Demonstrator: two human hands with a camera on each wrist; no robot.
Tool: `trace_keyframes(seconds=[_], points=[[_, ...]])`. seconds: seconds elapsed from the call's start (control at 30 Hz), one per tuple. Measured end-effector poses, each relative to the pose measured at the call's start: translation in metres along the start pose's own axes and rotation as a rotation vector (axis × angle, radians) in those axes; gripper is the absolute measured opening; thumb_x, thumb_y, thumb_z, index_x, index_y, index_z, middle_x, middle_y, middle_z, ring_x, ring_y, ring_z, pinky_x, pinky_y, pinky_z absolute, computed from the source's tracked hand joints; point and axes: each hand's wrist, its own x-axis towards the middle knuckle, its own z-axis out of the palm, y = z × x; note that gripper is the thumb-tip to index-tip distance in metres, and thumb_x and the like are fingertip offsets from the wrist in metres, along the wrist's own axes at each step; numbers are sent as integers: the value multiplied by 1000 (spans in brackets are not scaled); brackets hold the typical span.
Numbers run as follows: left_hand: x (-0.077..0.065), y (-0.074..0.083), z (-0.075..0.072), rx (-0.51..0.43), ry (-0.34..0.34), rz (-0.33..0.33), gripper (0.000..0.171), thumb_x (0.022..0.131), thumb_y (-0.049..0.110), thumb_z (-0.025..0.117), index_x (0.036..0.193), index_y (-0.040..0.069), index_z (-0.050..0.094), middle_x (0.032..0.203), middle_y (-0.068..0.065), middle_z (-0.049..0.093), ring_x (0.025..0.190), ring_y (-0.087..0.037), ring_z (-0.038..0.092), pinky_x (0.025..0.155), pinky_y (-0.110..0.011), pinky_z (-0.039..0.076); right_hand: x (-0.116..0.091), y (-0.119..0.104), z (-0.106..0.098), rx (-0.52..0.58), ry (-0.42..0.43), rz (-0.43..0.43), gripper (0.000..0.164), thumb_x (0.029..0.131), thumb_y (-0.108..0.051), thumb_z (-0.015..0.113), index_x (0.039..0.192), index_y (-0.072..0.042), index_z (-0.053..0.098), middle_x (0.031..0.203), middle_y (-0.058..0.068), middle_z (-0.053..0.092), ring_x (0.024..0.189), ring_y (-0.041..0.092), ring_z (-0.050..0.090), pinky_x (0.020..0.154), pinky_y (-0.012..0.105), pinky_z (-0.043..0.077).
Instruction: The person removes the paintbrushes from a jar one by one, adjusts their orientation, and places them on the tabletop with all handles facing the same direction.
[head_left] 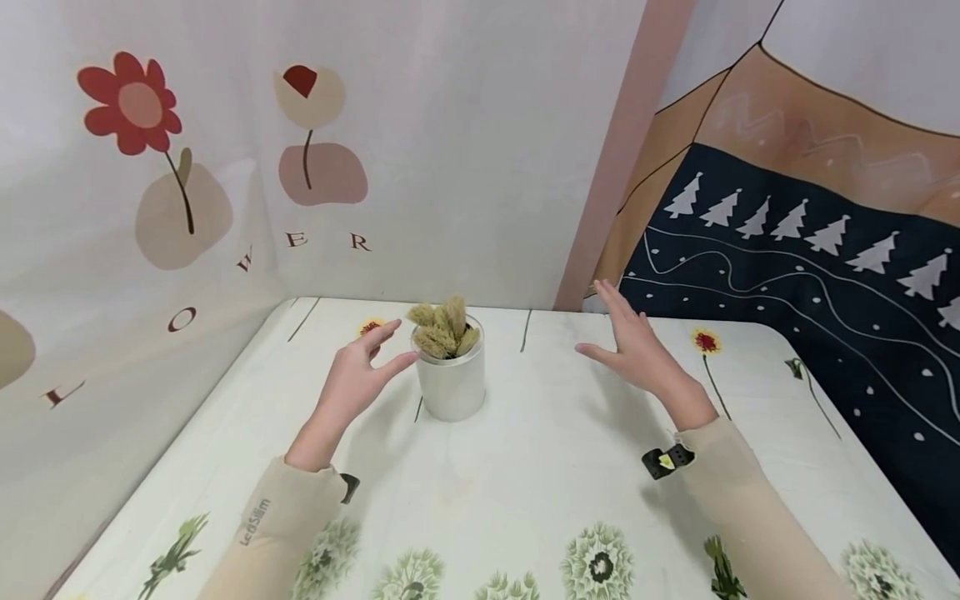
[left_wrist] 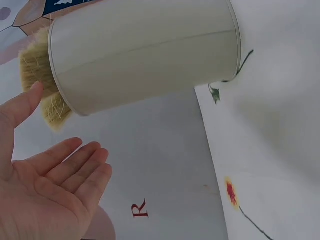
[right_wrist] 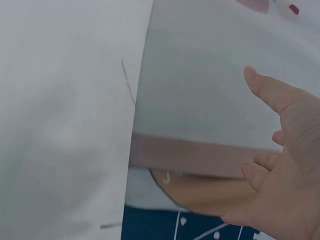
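Observation:
A white cylindrical pot [head_left: 452,390] stands upright on the table, with tan, fuzzy dried plant heads [head_left: 442,329] rising over its rim. My left hand [head_left: 358,372] is at the pot's left side, fingers spread and the thumb tip close to the rim. In the left wrist view the pot [left_wrist: 150,55] lies beyond the open palm, and nothing is between thumb and fingers. Farther right, my right hand [head_left: 633,346] hovers over the back of the table, thumb and fingers spread apart, holding nothing. The right wrist view shows that hand [right_wrist: 290,155] with no object near it.
The table [head_left: 517,467] has a white cloth printed with flowers and dandelions. Behind it hangs a pale curtain [head_left: 465,150] with flower prints and letters. At the right is a dark blue cloth [head_left: 787,275] with white trees. A black wrist strap [head_left: 667,460] circles the right sleeve.

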Motion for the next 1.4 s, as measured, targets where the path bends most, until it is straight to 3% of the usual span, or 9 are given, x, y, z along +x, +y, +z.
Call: trace_keyframes(seconds=[0.17, 0.4, 0.73, 0.93, 1.03, 1.2, 1.4], points=[[-4, 2, 9, -49, 3, 11, 66, 94, 31, 70, 150, 8, 44, 155, -16, 45, 143, -34, 44, 120, -45, 40, -2, -11, 12, 45, 5, -38, 98, 93, -34, 70, 162, -15, 3, 169, 13, 3, 156, 39, 9, 120, 75, 5], [-8, 2, 22, -113, 67, 23, 62, 92, 21, 73, 146, 2, 48, 152, -16, 48, 140, -35, 47, 118, -42, 43, -3, -28, 28, 110, 22, -92, 94, 93, -31, 71, 161, -14, 10, 169, 10, 11, 156, 33, 15, 125, 61, 22], [-10, 5, 37, -203, 120, -27, 69, 92, 29, 73, 150, 5, 44, 155, -13, 45, 141, -32, 47, 117, -40, 45, -2, -56, 44, 182, 57, -173, 86, 94, -30, 71, 160, -13, 19, 167, 10, 21, 154, 32, 23, 124, 58, 28], [-12, 6, 42, -227, 158, -46, 69, 91, 27, 74, 150, 6, 44, 155, -15, 44, 141, -32, 48, 115, -41, 46, 1, -69, 54, 233, 97, -192, 64, 95, -27, 69, 151, -10, 42, 155, 11, 45, 146, 30, 40, 120, 54, 37], [-12, 8, 43, -232, 166, -47, 68, 91, 25, 74, 149, 5, 45, 155, -16, 45, 140, -32, 48, 114, -41, 47, 3, -75, 59, 314, 121, -217, 55, 94, -21, 70, 144, -8, 51, 147, 12, 53, 141, 29, 47, 118, 49, 43], [-10, 10, 43, -227, 154, -49, 67, 91, 25, 75, 149, 6, 46, 154, -15, 46, 140, -32, 48, 114, -41, 47, 6, -88, 66, 447, 146, -259, 46, 93, -15, 70, 137, -7, 59, 141, 12, 59, 135, 27, 54, 114, 41, 47], [-7, 11, 44, -227, 142, -47, 65, 90, 24, 75, 147, 7, 47, 153, -15, 47, 140, -32, 49, 114, -41, 48, 11, -100, 73, 497, 164, -304, 42, 92, -12, 71, 133, -7, 63, 137, 10, 62, 130, 24, 58, 112, 35, 50]])
